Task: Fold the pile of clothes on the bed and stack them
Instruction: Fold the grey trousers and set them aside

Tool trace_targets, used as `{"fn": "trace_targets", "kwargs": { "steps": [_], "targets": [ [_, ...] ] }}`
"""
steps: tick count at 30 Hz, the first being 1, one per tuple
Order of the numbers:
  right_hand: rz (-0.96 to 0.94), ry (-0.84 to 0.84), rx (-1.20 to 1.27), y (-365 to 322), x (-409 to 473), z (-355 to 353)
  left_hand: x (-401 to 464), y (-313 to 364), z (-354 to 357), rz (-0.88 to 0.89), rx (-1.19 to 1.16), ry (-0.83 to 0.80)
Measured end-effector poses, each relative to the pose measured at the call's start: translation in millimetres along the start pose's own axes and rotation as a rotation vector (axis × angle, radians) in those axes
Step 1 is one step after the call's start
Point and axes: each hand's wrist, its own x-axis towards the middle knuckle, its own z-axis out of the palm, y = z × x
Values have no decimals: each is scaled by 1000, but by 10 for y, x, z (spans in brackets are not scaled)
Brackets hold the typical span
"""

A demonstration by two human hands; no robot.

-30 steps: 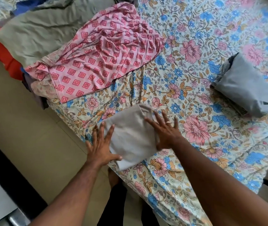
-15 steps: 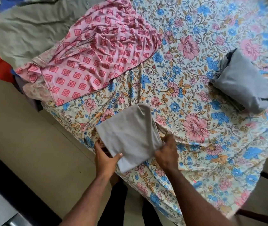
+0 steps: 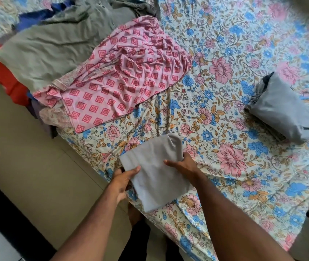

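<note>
A folded beige-grey garment (image 3: 155, 172) lies at the bed's near edge. My left hand (image 3: 121, 180) grips its left edge, thumb on top and fingers underneath. My right hand (image 3: 182, 164) holds its right side, thumb lying across the top and fingers tucked under the fabric. The unfolded pile sits at the far left: a pink diamond-patterned cloth (image 3: 119, 81) over an olive-grey garment (image 3: 55, 48), with red (image 3: 8, 80) and blue (image 3: 37, 17) pieces beneath. A folded grey garment (image 3: 279, 110) rests at the right of the bed.
The bed (image 3: 225, 166) wears a floral sheet in pink, blue and tan. Beige floor tiles (image 3: 27, 166) run along the left of the bed, with a dark strip at the lower left. My legs stand against the bed's edge.
My hands went from pressing flat on the folded beige garment to sliding under its sides and gripping it. The garment's near end has lifted slightly off the bed.
</note>
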Motion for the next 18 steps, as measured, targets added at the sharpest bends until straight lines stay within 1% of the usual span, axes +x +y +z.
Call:
{"fn": "trace_targets", "kwargs": {
  "steps": [3, 5, 9, 11, 14, 18],
  "targets": [
    [-63, -11, -235, 52, -34, 58, -16, 4, -54, 59, 183, -39],
    [-107, -12, -253, 68, -61, 104, -32, 5, -69, 152, 256, -68],
    [-141, -95, -53, 115, -101, 164, -73, 110, -51, 358, 268, -39],
    [-164, -95, 48, 128, -101, 219, -61, 246, -25, 439, 300, -36],
    [-188, -85, 186, 84, -55, 269, -8, 506, -8, 466, 312, -93],
    [-229, -60, 251, 4, 43, 177, 54, 794, 91, 468, 359, -215]
  ]
}}
